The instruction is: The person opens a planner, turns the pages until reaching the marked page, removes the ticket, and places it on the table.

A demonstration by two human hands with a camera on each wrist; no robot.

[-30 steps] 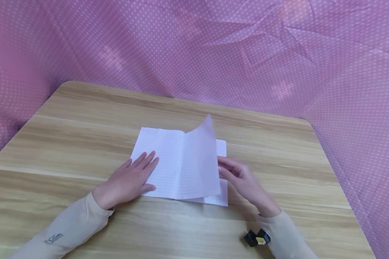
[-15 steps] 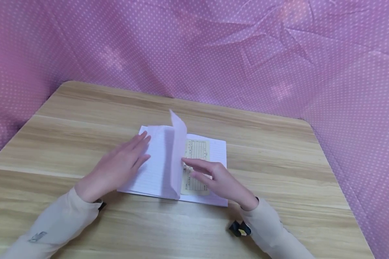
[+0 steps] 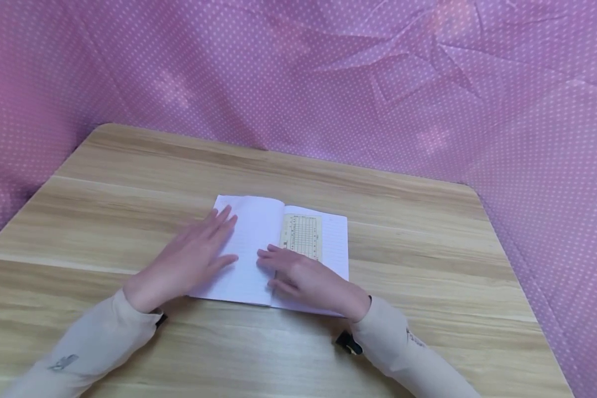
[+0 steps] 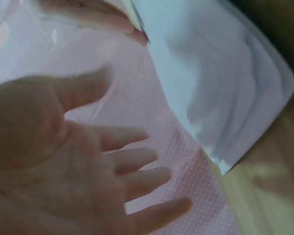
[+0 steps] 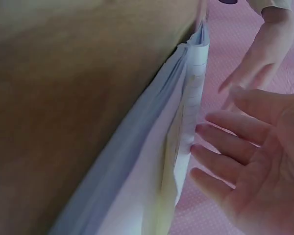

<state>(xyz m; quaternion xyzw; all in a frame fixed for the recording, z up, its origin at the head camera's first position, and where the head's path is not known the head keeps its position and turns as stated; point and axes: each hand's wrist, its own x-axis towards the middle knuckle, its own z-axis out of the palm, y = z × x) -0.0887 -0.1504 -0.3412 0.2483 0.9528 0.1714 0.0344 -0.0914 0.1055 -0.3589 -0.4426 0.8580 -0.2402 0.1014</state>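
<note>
An open notebook (image 3: 335, 243) with lined white pages lies on the table in the head view. On its right page, near the spine, is a cream card or slip (image 3: 305, 229) printed with a grid. My left hand (image 3: 191, 260) is over the left page with its fingers spread and extended; the left wrist view shows its palm (image 4: 54, 166) holding nothing. Across the card's lower part and the spine reaches my right hand (image 3: 308, 279), fingers loosely extended. It hides the bottom of the card. In the right wrist view, this hand (image 5: 255, 152) has nothing between its fingers.
The notebook lies on a wood-grain table (image 3: 418, 260). A pink dotted cloth (image 3: 298, 72) hangs behind the table and along its sides. A small black device (image 3: 349, 342) shows at the right wrist.
The raised page has turned over from right to left and now lies flat, uncovering the card. My right hand has moved left across the notebook. My left hand lifted and shifted slightly.
</note>
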